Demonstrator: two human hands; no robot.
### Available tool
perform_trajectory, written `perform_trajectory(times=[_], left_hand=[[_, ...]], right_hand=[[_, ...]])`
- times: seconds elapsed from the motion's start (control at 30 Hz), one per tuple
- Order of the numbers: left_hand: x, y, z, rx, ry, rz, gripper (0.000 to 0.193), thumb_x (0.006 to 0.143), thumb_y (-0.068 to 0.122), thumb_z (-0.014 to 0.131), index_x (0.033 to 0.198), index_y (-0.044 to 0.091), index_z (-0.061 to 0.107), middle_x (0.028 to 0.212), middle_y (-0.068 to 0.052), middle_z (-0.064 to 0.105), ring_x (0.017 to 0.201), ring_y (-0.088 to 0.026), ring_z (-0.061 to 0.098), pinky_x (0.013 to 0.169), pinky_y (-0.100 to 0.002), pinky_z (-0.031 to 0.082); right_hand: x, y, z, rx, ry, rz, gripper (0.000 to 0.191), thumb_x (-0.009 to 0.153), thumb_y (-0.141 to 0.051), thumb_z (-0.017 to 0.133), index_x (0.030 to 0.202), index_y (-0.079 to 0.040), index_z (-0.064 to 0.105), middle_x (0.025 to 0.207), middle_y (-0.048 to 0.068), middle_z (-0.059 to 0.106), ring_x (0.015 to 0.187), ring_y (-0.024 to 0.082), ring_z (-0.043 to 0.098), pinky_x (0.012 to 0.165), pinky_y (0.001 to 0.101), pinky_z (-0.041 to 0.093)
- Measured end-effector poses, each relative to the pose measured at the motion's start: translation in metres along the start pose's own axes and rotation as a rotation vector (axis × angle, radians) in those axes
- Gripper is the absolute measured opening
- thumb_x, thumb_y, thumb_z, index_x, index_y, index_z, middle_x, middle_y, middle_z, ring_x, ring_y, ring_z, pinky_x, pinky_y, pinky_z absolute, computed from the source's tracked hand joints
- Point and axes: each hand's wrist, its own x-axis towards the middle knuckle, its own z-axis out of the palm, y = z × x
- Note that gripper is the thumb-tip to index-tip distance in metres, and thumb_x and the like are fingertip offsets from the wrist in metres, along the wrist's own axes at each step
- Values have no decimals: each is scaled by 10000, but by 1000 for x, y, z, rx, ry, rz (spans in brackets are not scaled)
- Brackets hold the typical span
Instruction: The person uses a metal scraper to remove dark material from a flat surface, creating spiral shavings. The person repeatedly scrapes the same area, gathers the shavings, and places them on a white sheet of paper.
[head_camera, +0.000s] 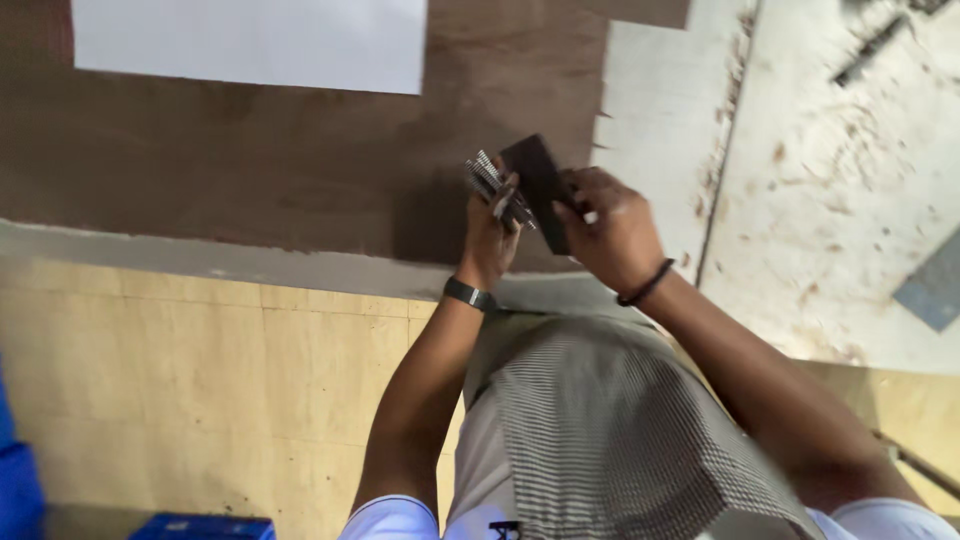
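My left hand (490, 235) grips a bundle of thin silvery metal pins or strips (487, 180) that stick out above its fingers. My right hand (610, 225) holds a flat dark rectangular block (538, 180), tilted, pressed against that bundle. Both hands meet over the near edge of a dark brown board (280, 160). A dark band sits on each wrist.
A white sheet (250, 40) lies on the brown board at the far side. To the right is a pale, scuffed surface (830, 180) with debris and a grey piece (935, 285). Light wooden floor (200, 370) lies below, with blue crates (20, 490) at the lower left.
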Motion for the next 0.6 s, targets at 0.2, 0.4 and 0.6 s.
perform_trajectory(times=[0.2, 0.4, 0.6], left_hand=[[100, 131, -41, 481, 180, 194, 214, 953, 82, 765, 1098, 74, 608, 805, -11, 627, 595, -113, 604, 527, -285, 509], [226, 225, -68, 1744, 454, 682, 465, 844, 154, 729, 1267, 6, 604, 1155, -219, 699, 1098, -428, 647, 947, -513, 509], [216, 248, -43, 2067, 522, 568, 754, 774, 364, 849, 1355, -25, 565, 1385, -351, 512, 1282, -564, 479, 988, -628, 447]], right_hand=[[35, 10, -7, 20, 87, 131, 270, 991, -6, 722, 1249, 37, 656, 1086, 140, 729, 870, 180, 739, 644, 290, 612], [10, 58, -32, -138, 130, 265, 275, 966, -10, 738, 1227, 36, 664, 1074, 145, 724, 832, 193, 719, 619, 303, 583], [-40, 120, -74, -34, 225, 444, 245, 966, -31, 714, 1192, 25, 639, 1043, 105, 692, 837, 161, 714, 635, 284, 590]])
